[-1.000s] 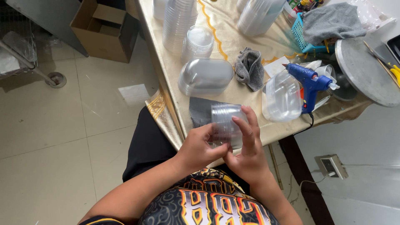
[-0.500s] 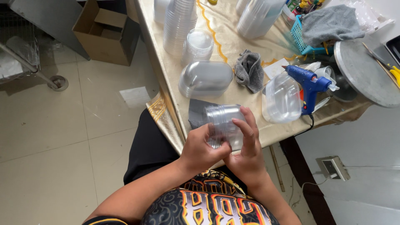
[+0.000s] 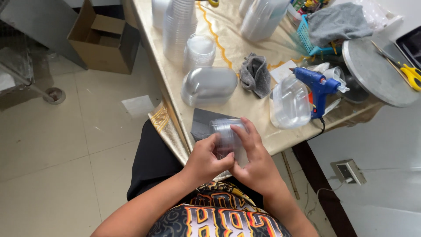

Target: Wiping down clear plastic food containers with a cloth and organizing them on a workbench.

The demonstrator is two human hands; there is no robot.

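The left hand [image 3: 205,159] and the right hand [image 3: 258,164] are both pressed around a small clear plastic cup [image 3: 228,134]. The fingers curl on its sides and hold it tight. The cup is lifted just over the near edge of the tabletop [image 3: 245,103], above a dark grey cloth [image 3: 202,123] that lies flat there. A little farther in sits a clear dome lid [image 3: 209,85]. Beside it is a crumpled grey rag [image 3: 255,75]. Toward the right edge, a blue glue gun [image 3: 316,85] stands next to a clear plastic tub [image 3: 289,103]. Tall stacks of clear cups [image 3: 179,26] stand at the far side. A cardboard box [image 3: 103,39] sits on the floor.
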